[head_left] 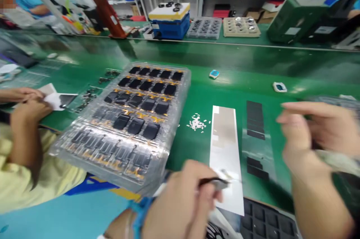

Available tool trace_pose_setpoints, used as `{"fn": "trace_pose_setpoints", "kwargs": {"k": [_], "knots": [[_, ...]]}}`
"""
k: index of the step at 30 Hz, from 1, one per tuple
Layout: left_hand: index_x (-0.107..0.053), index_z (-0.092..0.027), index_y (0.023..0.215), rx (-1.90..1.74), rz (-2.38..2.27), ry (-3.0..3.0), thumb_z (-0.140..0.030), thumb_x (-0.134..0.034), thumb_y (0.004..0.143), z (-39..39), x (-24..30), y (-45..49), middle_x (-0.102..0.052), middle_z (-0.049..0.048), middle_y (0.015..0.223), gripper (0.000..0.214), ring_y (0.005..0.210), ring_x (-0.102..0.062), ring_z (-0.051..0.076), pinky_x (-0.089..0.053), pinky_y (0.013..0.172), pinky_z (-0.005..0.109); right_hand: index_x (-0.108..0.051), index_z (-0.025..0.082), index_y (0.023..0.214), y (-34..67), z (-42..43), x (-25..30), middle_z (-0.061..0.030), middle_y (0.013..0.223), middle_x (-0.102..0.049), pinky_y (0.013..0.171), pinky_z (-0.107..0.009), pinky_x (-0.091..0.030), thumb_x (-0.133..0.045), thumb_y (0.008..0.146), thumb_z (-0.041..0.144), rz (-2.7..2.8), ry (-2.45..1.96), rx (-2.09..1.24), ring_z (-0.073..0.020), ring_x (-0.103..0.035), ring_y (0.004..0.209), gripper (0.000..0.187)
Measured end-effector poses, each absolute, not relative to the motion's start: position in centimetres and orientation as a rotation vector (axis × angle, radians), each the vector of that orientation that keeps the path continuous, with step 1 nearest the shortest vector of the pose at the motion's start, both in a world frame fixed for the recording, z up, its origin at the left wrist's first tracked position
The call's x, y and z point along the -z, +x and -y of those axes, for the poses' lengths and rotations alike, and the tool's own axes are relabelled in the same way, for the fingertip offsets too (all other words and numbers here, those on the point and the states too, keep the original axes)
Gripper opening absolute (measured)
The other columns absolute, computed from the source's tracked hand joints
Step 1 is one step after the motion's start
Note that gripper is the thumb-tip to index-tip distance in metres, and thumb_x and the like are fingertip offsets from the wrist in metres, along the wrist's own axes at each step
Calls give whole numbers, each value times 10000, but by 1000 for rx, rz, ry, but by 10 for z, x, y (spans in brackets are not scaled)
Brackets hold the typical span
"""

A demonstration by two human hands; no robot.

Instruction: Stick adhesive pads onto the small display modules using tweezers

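My left hand, with a blue band at its wrist, is closed on a small dark and silvery piece. Motion blur hides its exact kind. It is over the lower part of a white strip sheet. Towards the right edge is my right hand, blurred, its thumb and forefinger pressed together; anything between them cannot be made out. Between the hands a clear film bears black strips. Small white bits are scattered left of the sheet.
A clear plastic tray of black screens with orange flex tails stands at left. Two small square devices lie farther back. A black compartment tray is at the front edge. A co-worker's hands hold white paper.
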State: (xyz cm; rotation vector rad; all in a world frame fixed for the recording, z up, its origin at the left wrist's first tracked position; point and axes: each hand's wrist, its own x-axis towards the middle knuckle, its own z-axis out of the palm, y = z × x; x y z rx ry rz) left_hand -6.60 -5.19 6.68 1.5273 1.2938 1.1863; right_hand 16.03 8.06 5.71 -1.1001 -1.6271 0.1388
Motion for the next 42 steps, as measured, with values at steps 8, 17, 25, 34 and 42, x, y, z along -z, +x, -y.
{"fn": "trace_pose_setpoints", "kwargs": {"k": [8,17,25,34,42], "knots": [[-488,-236,1039,-1207,-1161,1274,-320,-428,1086,-13,1,-32,-517,-55,696,113,582,-519,104,-427,568,209,-658,178,976,135,-74,-26,-39,909,-669,590,-215,-520,-658,903,128,2116,-720,-409,-105,-657,716,88],[-524,-231,1071,-1218,-1213,1158,-337,-507,1063,-12,8,-39,-607,-37,742,107,663,-605,105,-512,657,179,-673,115,1092,126,-66,-9,-70,966,-746,653,-258,-571,-632,933,83,2269,-761,-104,-138,-723,783,167],[-624,-229,1037,-1227,-1342,1275,-249,-544,1038,-12,8,-41,-658,-9,889,82,728,-638,108,-548,706,192,-677,100,1094,123,-62,-14,-71,1000,-769,614,-289,-550,-587,958,83,2331,-817,-76,-148,-725,740,165],[-627,-228,997,-1207,-1387,1376,-204,-556,1014,-11,4,-41,-701,-16,876,77,765,-684,111,-525,670,163,-647,145,947,122,-69,-15,-36,884,-693,602,-214,-487,-575,942,81,2236,-879,-422,-102,-650,735,96],[-568,-212,964,-1013,-1194,1511,-216,-514,1011,-11,2,-38,-683,-11,775,71,646,-631,128,-440,608,227,-661,154,697,103,-127,-21,10,676,-656,573,-223,-399,-677,808,180,2079,-1168,-1102,-97,-551,611,115]]}}
